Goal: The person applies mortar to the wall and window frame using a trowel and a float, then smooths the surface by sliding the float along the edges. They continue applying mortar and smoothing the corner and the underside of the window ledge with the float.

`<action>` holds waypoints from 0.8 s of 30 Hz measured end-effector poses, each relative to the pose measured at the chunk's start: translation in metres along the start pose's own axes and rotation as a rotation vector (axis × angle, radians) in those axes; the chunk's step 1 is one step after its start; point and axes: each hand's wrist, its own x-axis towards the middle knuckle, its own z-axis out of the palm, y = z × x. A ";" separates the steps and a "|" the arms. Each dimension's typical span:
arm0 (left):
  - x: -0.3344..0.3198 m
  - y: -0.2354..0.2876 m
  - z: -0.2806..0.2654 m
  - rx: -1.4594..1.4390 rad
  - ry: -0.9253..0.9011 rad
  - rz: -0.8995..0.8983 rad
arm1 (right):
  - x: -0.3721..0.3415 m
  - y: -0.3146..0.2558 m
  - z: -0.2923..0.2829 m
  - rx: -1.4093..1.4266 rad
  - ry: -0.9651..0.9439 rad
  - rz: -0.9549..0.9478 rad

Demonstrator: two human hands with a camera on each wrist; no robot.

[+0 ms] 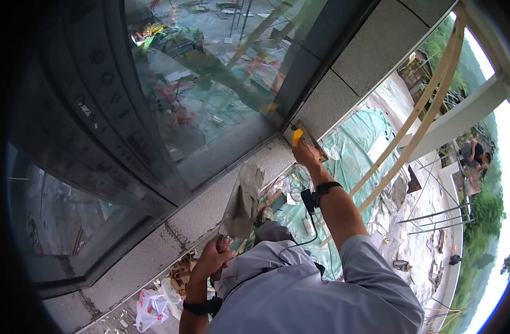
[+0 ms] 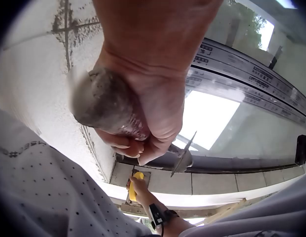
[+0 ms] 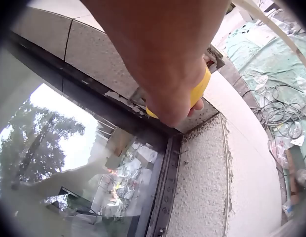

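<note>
My left hand [image 1: 212,257] grips the handle of a trowel [image 1: 241,200], its broad blade smeared with grey mortar and raised beside the sill. In the left wrist view the fingers curl round the dirty rounded handle [image 2: 111,101], and the blade [image 2: 183,157] shows edge-on beyond. My right hand [image 1: 306,154] holds a plastering trowel by its yellow handle [image 1: 297,136]. That tool's flat plate lies close against the stone-tiled wall [image 1: 328,100], by the lower corner of the window frame. In the right wrist view, the hand [image 3: 167,98] covers much of the plate.
Dark-framed window glass [image 1: 210,94] stands along the left, above a pale stone sill [image 1: 196,214]. Green sheeting [image 1: 355,139] with cables and debris covers the ground. Curved wooden strips [image 1: 410,128] cross at right. A plastic bag [image 1: 152,309] lies below; another person [image 1: 476,156] is far off.
</note>
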 end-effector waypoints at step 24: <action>0.013 0.003 0.002 -0.052 -0.096 0.001 | 0.012 -0.007 0.009 0.003 -0.006 0.047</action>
